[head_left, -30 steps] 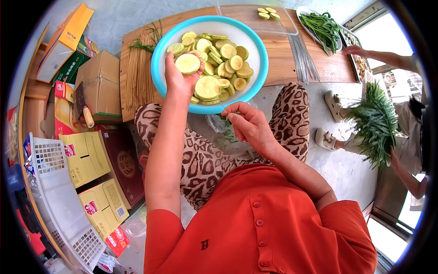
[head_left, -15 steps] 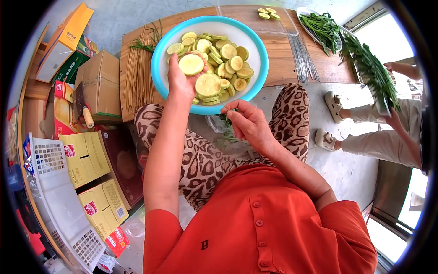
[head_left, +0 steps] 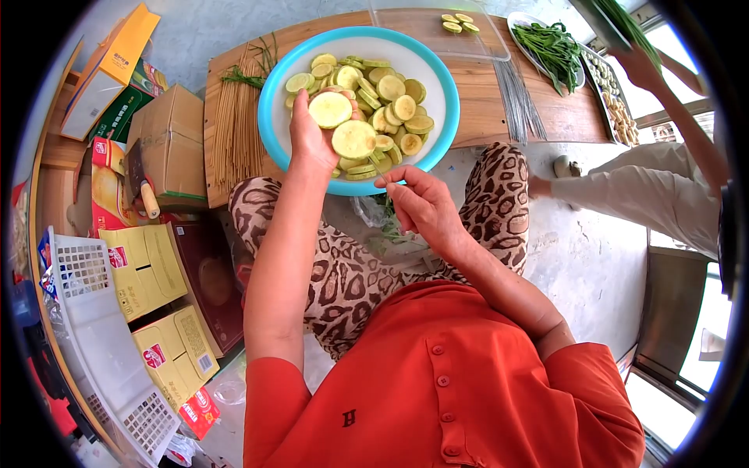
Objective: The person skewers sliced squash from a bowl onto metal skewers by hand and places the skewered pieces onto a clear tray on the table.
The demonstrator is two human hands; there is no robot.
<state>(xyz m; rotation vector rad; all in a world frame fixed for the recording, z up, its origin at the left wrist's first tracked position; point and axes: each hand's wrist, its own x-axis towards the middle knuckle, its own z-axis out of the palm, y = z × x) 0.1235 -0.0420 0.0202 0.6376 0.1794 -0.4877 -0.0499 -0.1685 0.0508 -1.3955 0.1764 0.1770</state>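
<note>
Over the basin, my left hand [head_left: 312, 134] is closed on a pale round zucchini slice [head_left: 330, 110]. Just below that one, a second zucchini slice [head_left: 354, 140] sits at the tip of a thin skewer [head_left: 376, 162]. Thumb and fingertips of my right hand [head_left: 421, 204] pinch the skewer's lower end near the basin's front rim. Beneath both hands, the blue-rimmed white basin [head_left: 266, 117] holds many more zucchini slices [head_left: 390, 90]. My left palm and the basin's contents hide part of each other.
Bamboo skewers [head_left: 238, 117] lie left on the wooden table [head_left: 546, 117], metal skewers [head_left: 519, 101] right. Behind is a clear tray [head_left: 406, 19] with several slices. A plate of greens [head_left: 550, 51] and a tray of food [head_left: 612, 93] stand right, beside another person's legs [head_left: 663, 187].
The other person has lifted the long tray of greens up and away, uncovering a food tray on the table, and their legs have shifted. My hands have barely moved.
</note>
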